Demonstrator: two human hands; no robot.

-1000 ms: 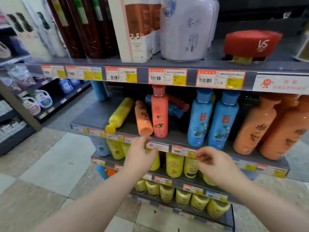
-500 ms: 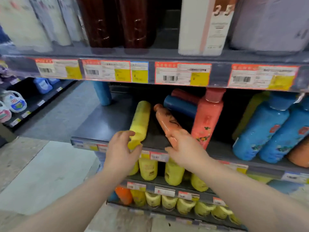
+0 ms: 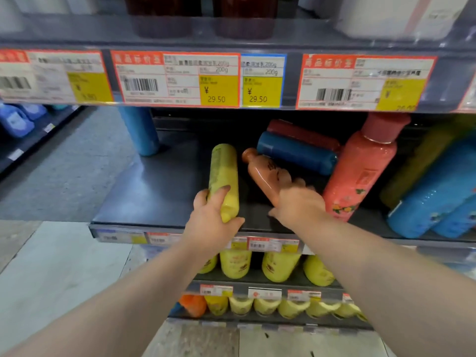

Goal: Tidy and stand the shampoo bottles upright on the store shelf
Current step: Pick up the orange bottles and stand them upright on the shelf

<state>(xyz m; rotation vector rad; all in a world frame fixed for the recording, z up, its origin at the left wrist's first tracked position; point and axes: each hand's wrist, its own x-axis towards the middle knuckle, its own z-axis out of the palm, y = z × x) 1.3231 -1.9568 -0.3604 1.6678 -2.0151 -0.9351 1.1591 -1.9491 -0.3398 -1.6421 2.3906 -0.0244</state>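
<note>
The left hand (image 3: pixel 211 222) now curls round the near end of the yellow bottle (image 3: pixel 224 173), which it barely touched before. The right hand (image 3: pixel 298 204) still grips the orange bottle (image 3: pixel 262 171), and both bottles lie flat on the shelf (image 3: pixel 154 191) ahead of the hands.

Top shelf: the upper edge cuts off the brown bottles (image 3: pixel 164 19) and a white box (image 3: pixel 396 16); we see only their bases.
Leftmost price tag (image 3: pixel 51 76): smeared, and we cannot read its price.
Orange bottle (image 3: pixel 262 173): our right hand (image 3: pixel 298 204) wraps and hides its near end; the fingers (image 3: pixel 286 180) are blurred.
Yellow bottle (image 3: pixel 223 173): our left hand (image 3: pixel 211 225) covers its near end, and the print is unreadable.
Red bottle (image 3: pixel 304 134): mostly hidden behind the lying dark blue bottle (image 3: pixel 296 153).
Light blue bottles (image 3: pixel 432 194): blurred and cut by the right edge.
Lower yellow bottles (image 3: pixel 235 264): their tops are hidden behind the shelf lip (image 3: pixel 116 235).
</note>
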